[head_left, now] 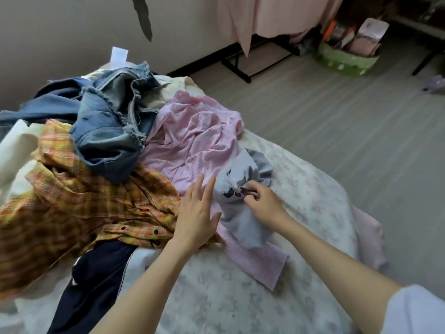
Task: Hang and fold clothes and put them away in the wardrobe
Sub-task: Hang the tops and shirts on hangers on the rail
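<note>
The bed (277, 297) fills most of the view, its pale floral cover carrying a loose heap of unfolded clothes. Largest in the heap is the orange plaid shirt (79, 208), sprawled toward the near left; beside it, toward the middle, lies the pink striped shirt (192, 138), one sleeve trailing near the bed's edge. The frayed denim piece (108, 131) sits crumpled on top of both, and a dark navy garment (96, 280) hangs off the near side. Smallest is the grey printed garment (243, 213), bunched on the pink shirt close to the right edge of the bed.

The main risk, as I judge it, is tangling: the grey piece rests on the pink sleeve, so lifting it by one pinched fold could drag the sleeve along or tip it onto the floor (337, 112). A single-point hold also leaves it bunched, making a clean fold harder.

The right hand (262, 201) reaches in from the lower right, fingers curled and pinching a fold of the grey garment at its print. The left hand (197, 213) lies flat with fingers straight and spread, resting on the pink shirt just beside it, holding nothing.
</note>
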{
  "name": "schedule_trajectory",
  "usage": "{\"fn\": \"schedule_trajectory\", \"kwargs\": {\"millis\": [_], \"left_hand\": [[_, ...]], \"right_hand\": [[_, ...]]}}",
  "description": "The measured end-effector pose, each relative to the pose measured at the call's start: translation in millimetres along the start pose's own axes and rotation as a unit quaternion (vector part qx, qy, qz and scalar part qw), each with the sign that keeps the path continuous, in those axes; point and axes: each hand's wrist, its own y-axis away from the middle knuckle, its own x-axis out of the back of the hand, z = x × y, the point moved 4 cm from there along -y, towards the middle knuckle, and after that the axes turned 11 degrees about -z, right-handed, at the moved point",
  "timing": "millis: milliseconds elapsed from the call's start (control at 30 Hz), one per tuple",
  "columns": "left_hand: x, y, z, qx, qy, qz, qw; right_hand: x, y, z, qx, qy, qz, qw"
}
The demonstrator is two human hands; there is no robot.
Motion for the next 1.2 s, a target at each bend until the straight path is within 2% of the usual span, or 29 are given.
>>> {"fn": "schedule_trajectory", "kwargs": {"millis": [100, 200, 267, 333, 400, 467, 533, 600, 667, 700, 767, 833, 900, 967, 1000, 1067, 1100, 1133, 1200], "left_hand": [[29, 8, 52, -0.048, 0.041, 0.009, 0.998], [48, 22, 116, -0.153, 0.064, 0.010, 0.986], [61, 35, 163, -0.164, 0.168, -0.023, 0.972], [69, 53, 214, -0.147, 0.255, -0.056, 0.954], [68, 70, 262, -0.142, 0.318, -0.062, 0.935], [63, 83, 307, -0.149, 0.385, -0.075, 0.908], [54, 103, 357, -0.134, 0.463, -0.121, 0.868], [40, 127, 410, -0.109, 0.510, -0.195, 0.830], [19, 149, 459, -0.083, 0.533, -0.277, 0.795], [8, 158, 478, -0.074, 0.540, -0.309, 0.780], [-18, 183, 528, -0.075, 0.536, -0.383, 0.749], [-42, 213, 573, -0.066, 0.513, -0.460, 0.722], [-63, 249, 619, -0.054, 0.469, -0.535, 0.701], [-77, 269, 646, -0.045, 0.448, -0.561, 0.695], [-85, 279, 663, -0.058, 0.438, -0.550, 0.708], [-97, 293, 691, -0.115, 0.401, -0.473, 0.776], [-104, 303, 707, -0.145, 0.394, -0.429, 0.800], [-106, 319, 723, -0.175, 0.403, -0.400, 0.804], [-110, 354, 749, -0.245, 0.413, -0.393, 0.784]], "right_hand": [[50, 57, -38, 0.045, 0.050, -0.006, 0.998], [101, 120, -69, 0.055, 0.045, -0.003, 0.997], [136, 159, -78, 0.052, 0.028, 0.034, 0.998], [176, 205, -78, 0.038, -0.031, 0.094, 0.994], [208, 257, -65, 0.015, -0.139, 0.135, 0.981], [226, 309, -45, -0.002, -0.294, 0.158, 0.943], [240, 372, -19, 0.004, -0.418, 0.187, 0.889], [253, 434, 0, 0.050, -0.478, 0.219, 0.849], [263, 490, 8, 0.112, -0.498, 0.234, 0.827], [267, 513, 12, 0.119, -0.491, 0.241, 0.828], [278, 569, 28, 0.087, -0.431, 0.272, 0.856], [290, 628, 45, 0.012, -0.308, 0.342, 0.888], [303, 698, 58, -0.084, -0.159, 0.421, 0.889], [310, 751, 73, -0.171, -0.088, 0.462, 0.866], [310, 782, 83, -0.200, -0.097, 0.484, 0.846], [304, 833, 102, -0.236, -0.145, 0.506, 0.817], [297, 857, 110, -0.248, -0.167, 0.515, 0.803], [291, 877, 117, -0.257, -0.187, 0.526, 0.789], [280, 905, 120, -0.238, -0.256, 0.566, 0.747]]}}
